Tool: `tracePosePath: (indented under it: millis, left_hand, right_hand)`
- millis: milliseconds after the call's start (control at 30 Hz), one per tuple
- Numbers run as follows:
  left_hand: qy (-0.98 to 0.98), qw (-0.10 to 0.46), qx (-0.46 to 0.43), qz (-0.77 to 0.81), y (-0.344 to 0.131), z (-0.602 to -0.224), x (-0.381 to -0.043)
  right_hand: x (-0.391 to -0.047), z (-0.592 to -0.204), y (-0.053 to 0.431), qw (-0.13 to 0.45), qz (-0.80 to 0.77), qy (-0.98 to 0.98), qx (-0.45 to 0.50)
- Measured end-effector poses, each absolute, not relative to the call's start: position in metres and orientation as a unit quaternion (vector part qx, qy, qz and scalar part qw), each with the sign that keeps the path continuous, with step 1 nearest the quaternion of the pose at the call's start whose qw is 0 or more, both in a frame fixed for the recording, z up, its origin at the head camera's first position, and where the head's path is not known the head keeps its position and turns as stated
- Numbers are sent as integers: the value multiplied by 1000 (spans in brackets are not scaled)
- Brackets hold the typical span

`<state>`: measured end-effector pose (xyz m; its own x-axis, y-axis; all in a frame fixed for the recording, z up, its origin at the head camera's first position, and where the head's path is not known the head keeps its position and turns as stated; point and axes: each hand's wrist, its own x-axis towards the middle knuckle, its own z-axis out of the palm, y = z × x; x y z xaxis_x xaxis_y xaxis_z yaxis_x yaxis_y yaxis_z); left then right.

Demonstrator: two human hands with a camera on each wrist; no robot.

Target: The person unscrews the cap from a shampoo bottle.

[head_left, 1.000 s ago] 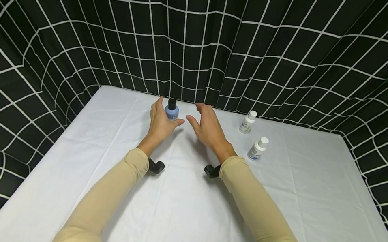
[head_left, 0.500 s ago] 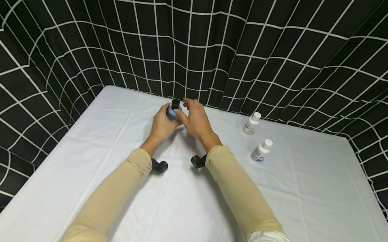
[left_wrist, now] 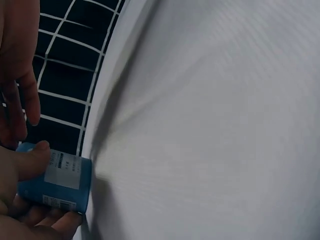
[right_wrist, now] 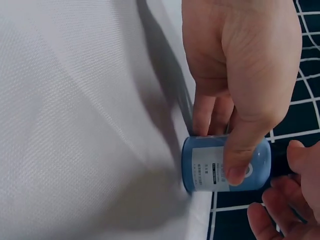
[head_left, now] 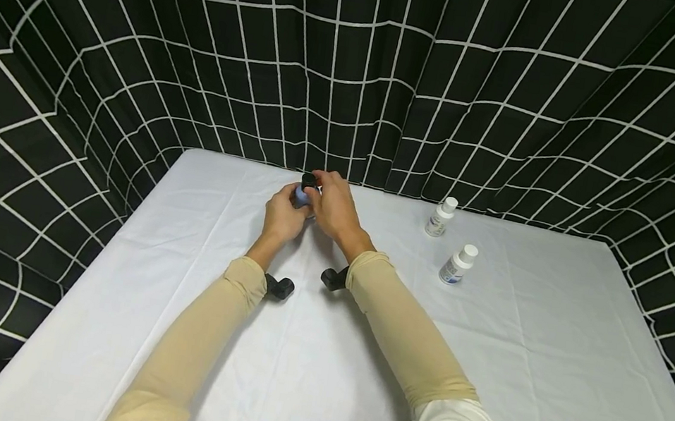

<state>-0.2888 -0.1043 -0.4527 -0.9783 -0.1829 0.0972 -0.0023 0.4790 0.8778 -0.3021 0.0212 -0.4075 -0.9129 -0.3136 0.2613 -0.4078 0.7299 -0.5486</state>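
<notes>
My left hand [head_left: 284, 218] grips a small light-blue bottle [head_left: 301, 196] at the table's back edge, with thumb and fingers round its body. In the right wrist view the left thumb lies across the white label of the blue bottle [right_wrist: 205, 167]. The bottle's black cap [head_left: 309, 180] points up, and my right hand [head_left: 337, 205] pinches it between thumb and curled fingers. From the left wrist view, the bottle [left_wrist: 65, 172] stands with its base at the white cloth, and the right hand's fingers [left_wrist: 31, 102] hang by its top.
Two white bottles with white caps stand to the right: a farther one [head_left: 441, 217] and a nearer one [head_left: 458, 264]. A white cloth [head_left: 524, 349] covers the table. Behind it and at both sides hangs a black curtain [head_left: 344, 62] with white grid lines.
My left hand has closed round the blue bottle, which was beside its open fingers. The right hand has moved left to the black cap. The white bottles stay put.
</notes>
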Motion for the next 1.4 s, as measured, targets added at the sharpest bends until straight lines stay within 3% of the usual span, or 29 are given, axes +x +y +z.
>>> tracePosePath:
  millis: [300,767,1400]
  left_hand:
    - [-863,76,45,-497,-102,-449,-286]
    - [-858,77,-31,-507,-79,-440,-276]
    - [-835,-3,-140,-532,-44,-433,-255]
  right_hand:
    - [-299,-406,26,57,317,-928,189]
    - [-280,-406,68,77,384,-904,170]
    - [-236,-383,128,112,416,-889,157]
